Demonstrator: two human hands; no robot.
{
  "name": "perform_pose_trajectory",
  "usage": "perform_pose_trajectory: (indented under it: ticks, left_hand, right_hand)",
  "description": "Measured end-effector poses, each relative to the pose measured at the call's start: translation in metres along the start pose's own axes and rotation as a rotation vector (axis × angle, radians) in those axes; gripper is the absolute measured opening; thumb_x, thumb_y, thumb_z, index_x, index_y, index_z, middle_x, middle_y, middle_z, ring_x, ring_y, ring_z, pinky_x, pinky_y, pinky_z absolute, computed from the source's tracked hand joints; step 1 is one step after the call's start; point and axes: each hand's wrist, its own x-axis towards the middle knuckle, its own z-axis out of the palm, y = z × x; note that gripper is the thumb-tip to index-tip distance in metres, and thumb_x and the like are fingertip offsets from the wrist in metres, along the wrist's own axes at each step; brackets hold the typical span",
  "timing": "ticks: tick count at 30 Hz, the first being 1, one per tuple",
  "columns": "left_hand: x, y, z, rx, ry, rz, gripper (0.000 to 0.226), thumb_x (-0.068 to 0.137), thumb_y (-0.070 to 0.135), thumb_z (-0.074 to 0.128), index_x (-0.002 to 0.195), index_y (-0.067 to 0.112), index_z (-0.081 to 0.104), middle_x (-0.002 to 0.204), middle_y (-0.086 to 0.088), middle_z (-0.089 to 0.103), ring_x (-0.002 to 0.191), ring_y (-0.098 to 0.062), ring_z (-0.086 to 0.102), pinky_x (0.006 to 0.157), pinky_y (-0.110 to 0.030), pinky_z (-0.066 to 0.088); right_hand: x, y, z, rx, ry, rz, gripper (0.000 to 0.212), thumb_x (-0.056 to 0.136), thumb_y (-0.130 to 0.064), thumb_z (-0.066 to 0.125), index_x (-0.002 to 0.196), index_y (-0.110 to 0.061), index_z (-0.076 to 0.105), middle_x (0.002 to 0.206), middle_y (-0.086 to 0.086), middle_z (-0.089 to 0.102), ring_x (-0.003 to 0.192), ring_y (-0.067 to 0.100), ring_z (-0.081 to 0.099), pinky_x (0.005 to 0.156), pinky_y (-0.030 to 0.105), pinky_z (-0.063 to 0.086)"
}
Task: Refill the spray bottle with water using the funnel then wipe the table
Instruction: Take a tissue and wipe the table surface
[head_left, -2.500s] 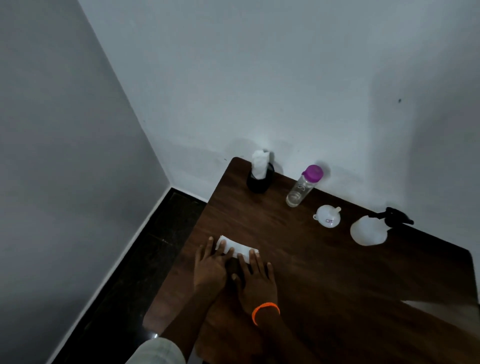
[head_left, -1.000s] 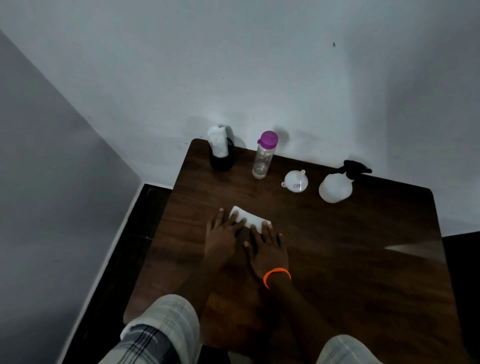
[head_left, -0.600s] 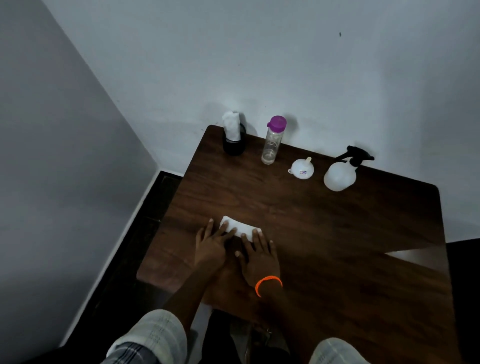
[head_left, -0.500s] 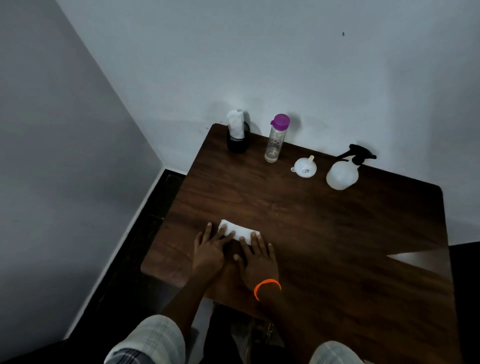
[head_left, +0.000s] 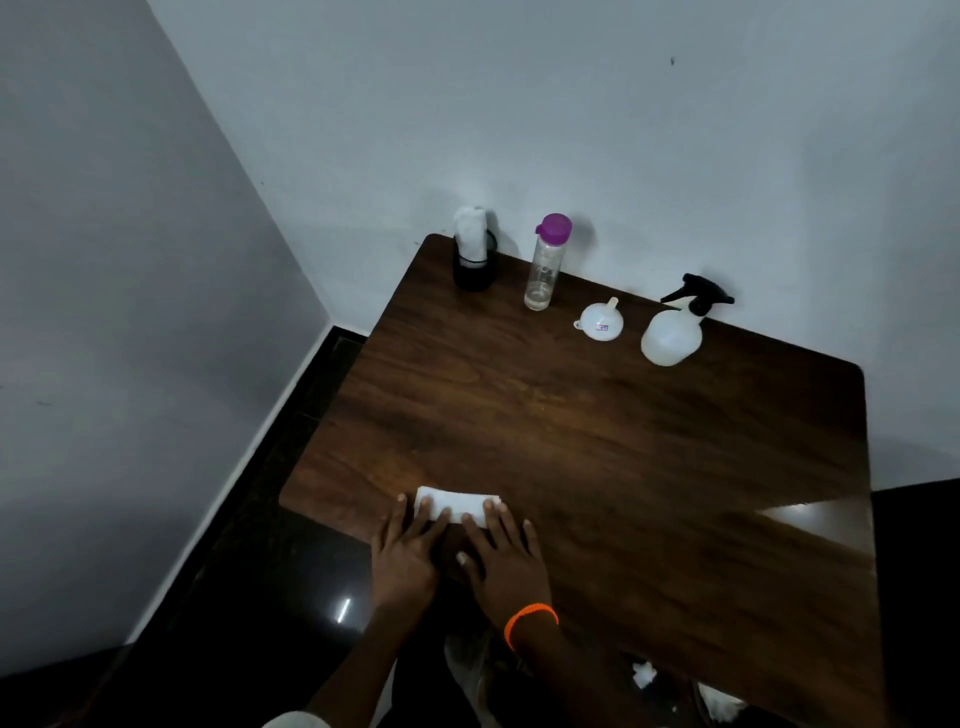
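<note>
We see both hands lying flat and side by side at the near left edge of the dark wooden table (head_left: 597, 447), the left hand (head_left: 402, 558) and the right hand (head_left: 506, 564) with fingers spread and unclenched, their fingertips pressing down on a folded white tissue (head_left: 457, 505) rather than gripping it; an orange wristband (head_left: 530, 621) circles the right wrist. Along the far edge, well apart from the hands, stand from left to right a black holder with white tissue (head_left: 472, 254), a clear bottle with a purple cap (head_left: 545, 265), the white funnel (head_left: 601, 322) lying on the wood, and just to its right the spray bottle (head_left: 675, 332) with its black trigger head on.
</note>
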Motion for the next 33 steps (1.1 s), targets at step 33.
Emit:
perform_pose_trajectory:
  ticks: [33]
  left_hand:
    - [0.213,0.133,-0.084,0.099,-0.103,0.282,0.056,0.097,0.048,0.039,0.150,0.052,0.024,0.165,0.016,0.010,0.153,-0.029,-0.006,0.120,-0.050,0.006]
  right_hand:
    - [0.120,0.121,-0.107,0.117,0.111,0.429,0.055,0.101,-0.060,0.027,0.154,-0.048,0.020,0.168,-0.009,0.010,0.156,0.024,-0.004,0.122,0.054,-0.003]
